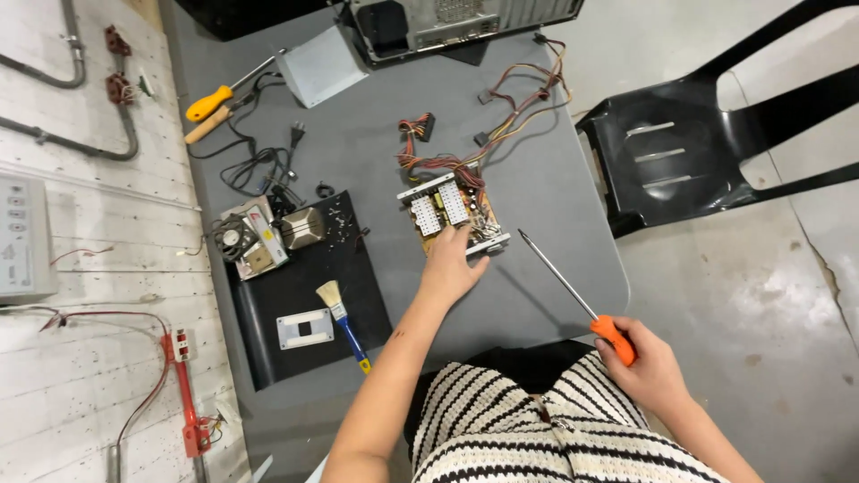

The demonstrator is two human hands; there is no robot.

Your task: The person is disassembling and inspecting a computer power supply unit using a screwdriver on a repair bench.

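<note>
left hand [452, 264] flat on circuit board [452, 215], not gripping; right hand [649, 367] wrapped round screwdriver [573, 291]. could skid on the table [376, 152], or snag wires [501, 125].

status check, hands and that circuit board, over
Left hand resting on circuit board. Right hand gripping orange-handled screwdriver, tip clear of board. Wire bundle trailing behind board.

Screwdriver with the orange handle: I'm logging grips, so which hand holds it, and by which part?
The right hand holds the screwdriver by its orange handle; the left hand rests on the circuit board.
</note>
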